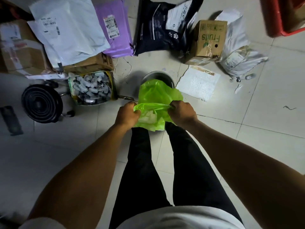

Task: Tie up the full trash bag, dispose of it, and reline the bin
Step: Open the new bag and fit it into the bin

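Bag [155,96] is seen as bright lime green, translucent. Bin [156,76] is shown dark w/ grey rim. Trousers [189,171] are black; shirt [173,217] white. Floor [247,146] is tiled off-white. Mailer [115,28] is purple, box [209,38] brown w/ green print, crate [280,15] red.

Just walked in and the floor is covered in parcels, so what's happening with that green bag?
A person stands over a small round bin on the tiled floor. The left hand and the right hand each grip an edge of the green trash bag, pulling it apart between them above the bin. The bag is not yet seated round the rim.
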